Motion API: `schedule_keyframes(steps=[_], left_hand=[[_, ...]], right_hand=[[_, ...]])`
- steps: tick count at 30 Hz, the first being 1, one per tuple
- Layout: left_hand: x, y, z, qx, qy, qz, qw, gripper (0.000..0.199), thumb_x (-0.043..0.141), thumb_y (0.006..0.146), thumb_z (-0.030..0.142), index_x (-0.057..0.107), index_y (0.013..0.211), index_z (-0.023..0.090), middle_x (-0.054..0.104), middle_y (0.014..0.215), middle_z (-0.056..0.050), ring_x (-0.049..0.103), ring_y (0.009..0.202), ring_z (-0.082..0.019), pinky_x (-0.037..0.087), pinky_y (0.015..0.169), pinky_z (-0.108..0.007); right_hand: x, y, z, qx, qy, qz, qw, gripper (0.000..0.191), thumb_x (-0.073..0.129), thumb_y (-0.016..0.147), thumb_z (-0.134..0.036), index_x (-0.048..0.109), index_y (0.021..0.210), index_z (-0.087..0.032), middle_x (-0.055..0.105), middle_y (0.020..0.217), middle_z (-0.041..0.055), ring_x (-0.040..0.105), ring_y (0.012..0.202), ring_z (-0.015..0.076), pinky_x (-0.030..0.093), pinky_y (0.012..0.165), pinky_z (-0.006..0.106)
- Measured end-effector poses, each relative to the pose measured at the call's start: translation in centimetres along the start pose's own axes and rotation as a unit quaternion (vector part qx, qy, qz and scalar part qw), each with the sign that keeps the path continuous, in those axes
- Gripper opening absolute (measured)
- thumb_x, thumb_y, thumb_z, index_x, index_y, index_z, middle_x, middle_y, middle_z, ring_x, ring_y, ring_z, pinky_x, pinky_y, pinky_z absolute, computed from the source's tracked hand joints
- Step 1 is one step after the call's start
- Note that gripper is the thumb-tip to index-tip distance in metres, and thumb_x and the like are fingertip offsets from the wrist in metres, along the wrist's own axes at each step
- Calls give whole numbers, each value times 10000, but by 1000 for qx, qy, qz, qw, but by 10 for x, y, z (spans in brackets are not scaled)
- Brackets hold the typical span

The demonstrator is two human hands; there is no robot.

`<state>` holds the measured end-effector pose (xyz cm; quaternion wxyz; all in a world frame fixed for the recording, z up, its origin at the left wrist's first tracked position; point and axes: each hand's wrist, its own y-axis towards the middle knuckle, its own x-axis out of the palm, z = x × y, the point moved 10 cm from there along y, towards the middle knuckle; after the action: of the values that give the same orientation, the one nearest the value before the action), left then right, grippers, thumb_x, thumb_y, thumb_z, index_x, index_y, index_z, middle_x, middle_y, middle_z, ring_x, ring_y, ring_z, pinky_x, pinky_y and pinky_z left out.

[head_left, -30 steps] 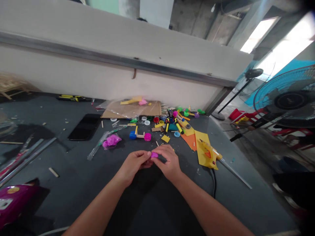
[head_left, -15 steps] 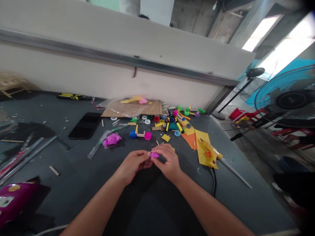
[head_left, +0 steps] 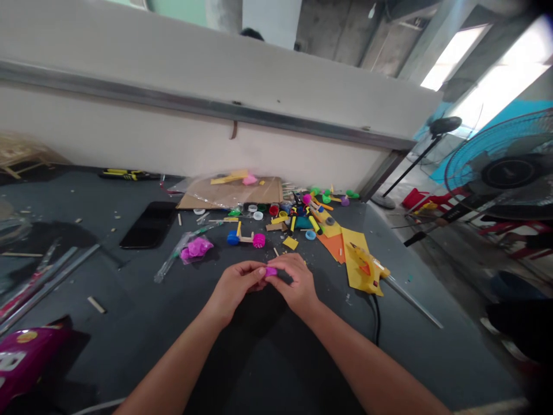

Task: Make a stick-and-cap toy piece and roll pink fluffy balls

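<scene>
Between my two hands is a small piece of pink-purple modelling clay (head_left: pixel 271 271). My left hand (head_left: pixel 240 283) pinches its left side with thumb and fingers. From the right, my right hand (head_left: pixel 295 280) grips the same piece between thumb and fingertips. Just beyond the hands lies a small assembly (head_left: pixel 246 237) with a blue end, a pink end, a wooden bar and a yellow upright. A larger lump of purple clay (head_left: pixel 197 248) rests on clear plastic to the left. A yellow square (head_left: pixel 291 242) lies close past my right hand.
A yellow glue gun (head_left: pixel 367 268) lies on yellow sheet at the right, its cord running toward me. Bottle caps (head_left: pixel 258 215) and pliers (head_left: pixel 301 213) crowd the back. A black phone (head_left: pixel 149 225) and clear sticks (head_left: pixel 52 282) lie left; a magenta object (head_left: pixel 30 360) sits front left.
The camera view has shifted slightly. Both hands stay together around the clay, with only a slight shift of the fingers.
</scene>
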<state>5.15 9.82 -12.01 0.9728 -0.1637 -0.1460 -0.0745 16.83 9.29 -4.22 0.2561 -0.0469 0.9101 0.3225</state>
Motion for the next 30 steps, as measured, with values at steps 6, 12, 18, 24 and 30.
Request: schedule_keyframes(steps=[6, 12, 18, 24, 30], left_hand=[[-13, 9, 7, 65, 55, 49, 995, 269, 723, 657, 333, 691, 864, 162, 704, 822, -37, 620, 743, -132, 493, 724, -237], [-12, 16, 12, 113, 80, 37, 990, 300, 700, 678, 296, 673, 952, 176, 681, 794, -9, 605, 689, -118, 500, 696, -245], [-10, 18, 16, 158, 145, 33, 976, 217, 659, 710, 271, 680, 899, 166, 642, 681, 5, 563, 621, -111, 471, 620, -225], [-10, 20, 13, 163, 97, 28, 981, 279, 660, 679, 237, 666, 949, 167, 643, 683, 5, 577, 614, -117, 482, 616, -236], [-11, 20, 15, 179, 116, 19, 977, 200, 644, 692, 275, 693, 852, 166, 659, 697, -8, 582, 613, -121, 487, 616, -236]], right_hand=[[5, -1, 15, 39, 9, 5, 999, 261, 683, 751, -320, 644, 1002, -261, 674, 927, 27, 588, 901, 194, 464, 823, 347], [4, -2, 36, 100, 31, 19, 994, 106, 641, 788, -270, 675, 887, -257, 676, 853, 10, 601, 843, 173, 463, 791, 313], [10, -4, 48, 146, 59, 9, 987, 184, 674, 741, -267, 676, 924, -251, 682, 882, 10, 621, 857, 183, 472, 810, 327], [13, -6, 53, 147, 48, 7, 988, 154, 641, 766, -318, 682, 898, -248, 686, 895, 12, 617, 873, 193, 468, 819, 328], [12, -8, 53, 153, 35, 24, 987, 215, 602, 794, -398, 676, 926, -245, 683, 925, 25, 615, 899, 197, 464, 835, 329]])
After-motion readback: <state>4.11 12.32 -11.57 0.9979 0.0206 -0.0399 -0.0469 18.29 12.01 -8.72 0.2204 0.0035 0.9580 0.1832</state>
